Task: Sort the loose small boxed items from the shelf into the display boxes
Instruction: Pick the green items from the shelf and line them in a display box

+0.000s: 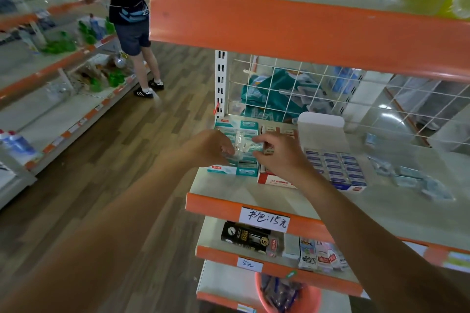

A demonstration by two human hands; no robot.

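Hovering over the far-left end of the shelf (381,213), both hands meet above the teal box (236,171). The left hand (211,146) has its fingers curled together, pinching the left end of a crinkled clear wrapper (240,143). The right hand (279,154) also has curled fingers, clamped on the wrapper's right end; what the wrapper covers is too blurred to tell.

3 display boxes stand side by side on the shelf. The teal box, at the left, is open and packed with rows of small white-and-teal packs. Just to its right is the red box (276,181), mostly hidden under the right hand. Right of that is the blue box (340,168), with neat rows of small blue-and-white packs and its white flap (321,129) raised at the far side.

The loose boxes (412,180), small, pale blue-grey and blurred, lie scattered on the shelf well to the right of the blue box, some tilted.

A white tag (265,220) with "15" handwritten on it is stuck to the shelf's near orange edge. Wire mesh (279,89) backs the shelf. Far left, a person (132,20) stands in the aisle.
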